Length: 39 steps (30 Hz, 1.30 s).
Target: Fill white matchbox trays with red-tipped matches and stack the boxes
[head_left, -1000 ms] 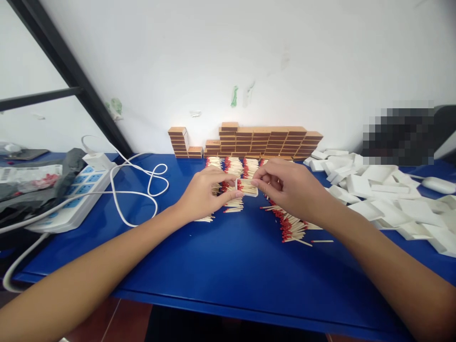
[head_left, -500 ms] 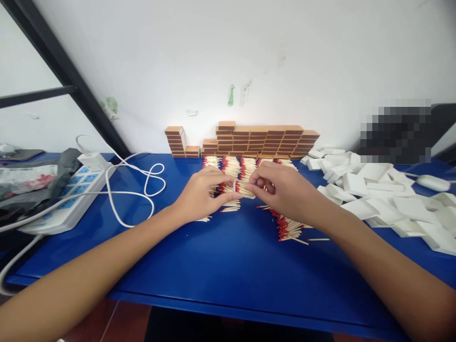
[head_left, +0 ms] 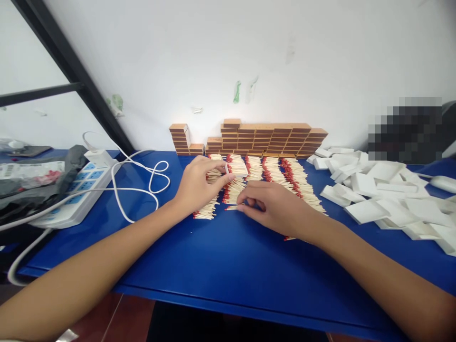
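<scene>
Between the thumb and fingers of my left hand [head_left: 197, 183] is a small white matchbox tray [head_left: 243, 174], held above the match rows with red-headed matches lying in it. My right hand [head_left: 280, 206] is closed in a pinch at the near end of a row, on a few matches [head_left: 232, 207] whose red heads point left. Its fingertips are low by the blue tabletop, apart from the tray. Rows of loose matches [head_left: 297, 178] spread beneath and beyond both hands; my right hand covers part of them.
Brown matchboxes [head_left: 265, 137] are stacked along the wall. A heap of white trays [head_left: 384, 185] lies at the right, near a white mouse [head_left: 443, 184]. To the left are a power strip [head_left: 76, 190], looping white cables [head_left: 114, 175] and a grey plastic bag [head_left: 33, 175].
My right hand has moved from the tray down toward me and slightly left, onto matches by the tabletop. My left hand has shifted the tray slightly away from me. The view has shifted a little.
</scene>
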Each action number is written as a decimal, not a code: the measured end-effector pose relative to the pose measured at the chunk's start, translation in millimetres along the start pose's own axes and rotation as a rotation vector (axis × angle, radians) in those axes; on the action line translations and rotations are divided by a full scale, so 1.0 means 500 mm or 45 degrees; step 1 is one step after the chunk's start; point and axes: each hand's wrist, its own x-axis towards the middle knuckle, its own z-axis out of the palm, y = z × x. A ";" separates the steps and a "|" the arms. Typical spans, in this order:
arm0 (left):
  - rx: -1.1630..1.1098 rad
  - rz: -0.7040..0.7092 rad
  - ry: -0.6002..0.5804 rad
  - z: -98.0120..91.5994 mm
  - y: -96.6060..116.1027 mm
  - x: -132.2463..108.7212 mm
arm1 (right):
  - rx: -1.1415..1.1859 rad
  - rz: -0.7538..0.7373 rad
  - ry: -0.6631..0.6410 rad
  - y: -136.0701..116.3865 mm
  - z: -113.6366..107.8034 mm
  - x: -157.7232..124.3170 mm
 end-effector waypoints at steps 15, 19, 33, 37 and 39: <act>-0.013 0.073 -0.033 0.006 -0.002 -0.003 | -0.023 0.117 -0.125 0.004 0.006 0.000; -0.024 0.067 -0.039 0.005 0.002 -0.005 | 0.015 0.132 -0.129 0.002 0.011 0.000; 0.000 0.062 -0.061 0.005 0.005 -0.005 | 0.010 0.182 -0.066 0.004 -0.039 0.004; 0.004 0.089 -0.070 0.007 0.005 -0.006 | 0.043 0.215 0.187 0.019 -0.056 0.009; -0.015 0.110 -0.066 0.008 0.006 -0.007 | 0.045 0.227 0.279 0.024 -0.059 0.011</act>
